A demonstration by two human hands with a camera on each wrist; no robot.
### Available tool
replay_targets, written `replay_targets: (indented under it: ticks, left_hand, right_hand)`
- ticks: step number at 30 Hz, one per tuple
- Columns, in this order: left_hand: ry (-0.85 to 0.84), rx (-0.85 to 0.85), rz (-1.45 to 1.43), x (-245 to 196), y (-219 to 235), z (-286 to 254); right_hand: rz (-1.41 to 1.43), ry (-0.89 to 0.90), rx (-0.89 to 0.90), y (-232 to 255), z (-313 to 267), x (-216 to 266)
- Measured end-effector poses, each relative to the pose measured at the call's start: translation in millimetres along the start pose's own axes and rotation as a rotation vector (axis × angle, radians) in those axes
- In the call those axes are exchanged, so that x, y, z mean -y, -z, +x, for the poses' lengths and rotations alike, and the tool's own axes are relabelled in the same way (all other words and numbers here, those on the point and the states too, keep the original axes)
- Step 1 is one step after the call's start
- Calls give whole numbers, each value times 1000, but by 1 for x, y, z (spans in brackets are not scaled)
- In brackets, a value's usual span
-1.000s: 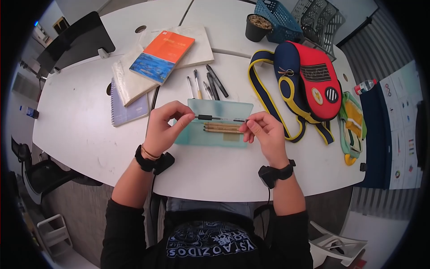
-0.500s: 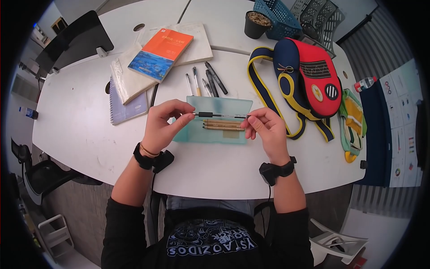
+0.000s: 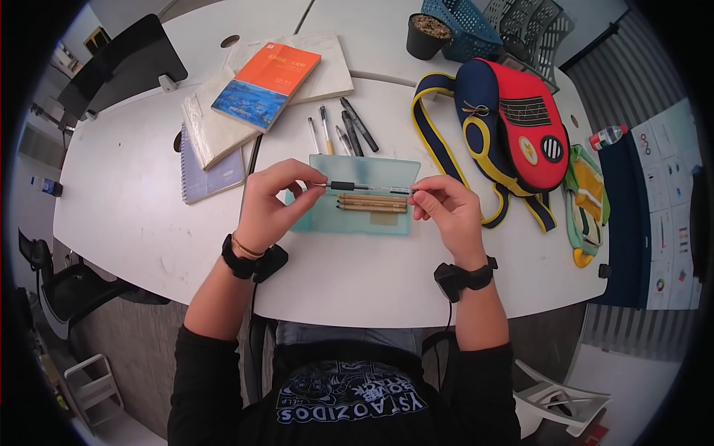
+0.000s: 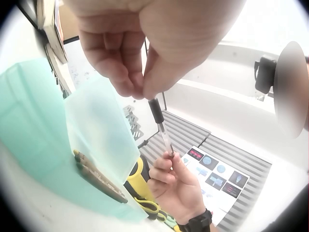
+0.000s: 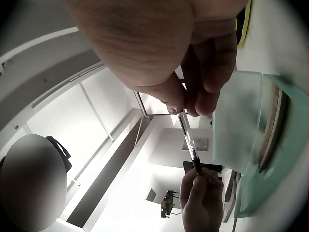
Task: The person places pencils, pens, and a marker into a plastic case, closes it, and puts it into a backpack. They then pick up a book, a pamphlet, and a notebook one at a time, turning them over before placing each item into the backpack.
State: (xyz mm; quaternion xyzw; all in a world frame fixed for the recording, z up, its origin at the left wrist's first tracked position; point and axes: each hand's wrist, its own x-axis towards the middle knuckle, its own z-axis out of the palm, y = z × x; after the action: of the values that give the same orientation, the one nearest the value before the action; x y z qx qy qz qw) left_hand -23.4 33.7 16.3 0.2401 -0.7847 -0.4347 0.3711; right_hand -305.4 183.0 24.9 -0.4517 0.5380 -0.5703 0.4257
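The left hand (image 3: 273, 206) and right hand (image 3: 451, 218) are apart, each pinching one end of the pen (image 3: 364, 188), held level above the open case (image 3: 320, 215) near the desk's (image 3: 357, 282) front edge. Pencils (image 3: 372, 203) lie in the case. Loose pens (image 3: 358, 126) lie just beyond it; the backpack (image 3: 513, 126) sits toward the desk's right edge.

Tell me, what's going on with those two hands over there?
Someone is holding a pen level between both hands, the left hand pinching the end by the dark grip and the right hand the other end. It is up in the air over an open, pale green case with wooden pencils in it. More pens lie just beyond the case, near a red and blue backpack.
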Motion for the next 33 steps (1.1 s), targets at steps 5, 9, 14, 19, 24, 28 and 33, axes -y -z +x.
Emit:
replay_targets:
  ticks: [5, 9, 14, 19, 24, 28, 33]
  left_hand:
    - [-16, -6, 5, 0, 1, 0]
    - [3, -3, -21, 1, 1, 0]
    - [75, -16, 33, -1, -1, -1]
    - [-32, 120, 288, 6, -2, -1]
    - [-168, 166, 423, 4, -4, -1]
    - [-129, 197, 450, 5, -8, -5]
    - [-126, 214, 503, 5, -13, -8]
  right_hand:
    - [23, 9, 12, -1, -1, 0]
    - [30, 27, 21, -1, -1, 0]
    - [-262, 142, 3, 0, 3, -2]
    - [-746, 183, 141, 3, 3, 4]
    - [-842, 217, 196, 5, 4, 0]
    - [-882, 203, 227, 6, 4, -6]
    - [-909, 203, 229, 5, 3, -10]
